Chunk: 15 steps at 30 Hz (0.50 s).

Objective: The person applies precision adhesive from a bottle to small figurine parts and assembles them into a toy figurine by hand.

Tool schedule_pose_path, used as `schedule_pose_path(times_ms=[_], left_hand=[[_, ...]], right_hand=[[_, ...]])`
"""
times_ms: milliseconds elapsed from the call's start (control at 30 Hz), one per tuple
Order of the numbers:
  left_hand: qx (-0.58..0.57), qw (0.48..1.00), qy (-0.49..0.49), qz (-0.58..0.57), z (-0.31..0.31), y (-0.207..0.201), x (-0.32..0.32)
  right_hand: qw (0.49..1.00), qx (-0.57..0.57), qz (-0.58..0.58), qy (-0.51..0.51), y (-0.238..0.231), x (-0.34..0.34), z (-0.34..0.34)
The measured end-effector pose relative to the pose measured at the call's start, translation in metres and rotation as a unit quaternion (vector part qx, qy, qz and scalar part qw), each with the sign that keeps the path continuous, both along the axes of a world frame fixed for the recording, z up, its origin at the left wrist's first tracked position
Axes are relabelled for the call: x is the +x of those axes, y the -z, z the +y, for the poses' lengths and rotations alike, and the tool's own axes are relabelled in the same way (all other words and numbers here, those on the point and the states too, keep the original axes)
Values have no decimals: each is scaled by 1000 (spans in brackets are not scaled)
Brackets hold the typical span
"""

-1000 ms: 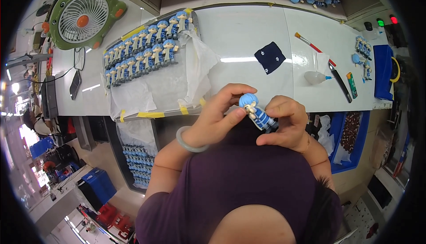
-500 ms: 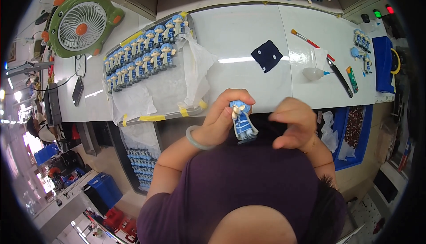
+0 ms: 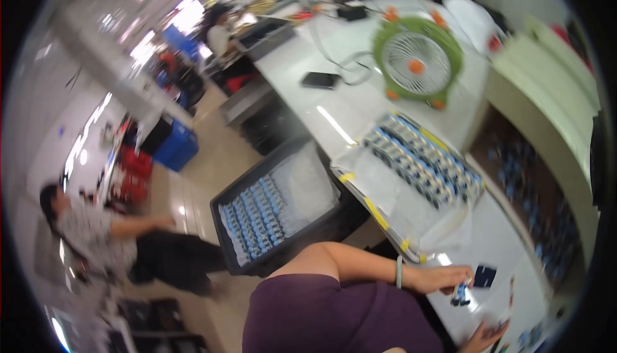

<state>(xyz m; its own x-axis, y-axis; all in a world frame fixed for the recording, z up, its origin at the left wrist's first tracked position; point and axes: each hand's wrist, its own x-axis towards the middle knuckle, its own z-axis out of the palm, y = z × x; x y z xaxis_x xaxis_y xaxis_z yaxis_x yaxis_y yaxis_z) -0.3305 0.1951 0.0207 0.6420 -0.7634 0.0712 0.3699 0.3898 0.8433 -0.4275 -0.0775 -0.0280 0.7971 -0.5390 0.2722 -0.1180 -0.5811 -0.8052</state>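
Note:
My left hand (image 3: pixel 438 278) is closed on a small figurine (image 3: pixel 460 295) with blue and white clothing, held upright over the front edge of the white table. Just beyond those fingers lies a dark blue cloth (image 3: pixel 486 276) with white marks. My right hand (image 3: pixel 483 338) is low at the right, by the tools on the table. Something dark shows at its fingers, but blur hides whether it is gripped. A slim brush (image 3: pixel 511 294) with a red handle lies beside this hand.
A tray (image 3: pixel 378 217) edged with yellow tape holds rows of figurines. Below the table, a black crate (image 3: pixel 217 208) holds more rows. A green fan (image 3: pixel 455 51) and a phone (image 3: pixel 320 80) are on the table. Another person (image 3: pixel 96 224) is in the aisle at left.
The view has swung left, bringing the crate and aisle into fuller sight. My left hand keeps the figurine. My right hand has moved away from it to the tools at the right.

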Motion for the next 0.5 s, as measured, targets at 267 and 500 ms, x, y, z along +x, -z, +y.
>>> schedule_pose_path(times_ms=[267, 500], left_hand=[[61, 966, -226, -112, 40, 0, -30], [11, 952, -292, -87, 39, 2, -71]], right_hand=[[987, 54, 133, -73, -50, 16, 36], [862, 299, -54, -405, -61, 16, 43]])
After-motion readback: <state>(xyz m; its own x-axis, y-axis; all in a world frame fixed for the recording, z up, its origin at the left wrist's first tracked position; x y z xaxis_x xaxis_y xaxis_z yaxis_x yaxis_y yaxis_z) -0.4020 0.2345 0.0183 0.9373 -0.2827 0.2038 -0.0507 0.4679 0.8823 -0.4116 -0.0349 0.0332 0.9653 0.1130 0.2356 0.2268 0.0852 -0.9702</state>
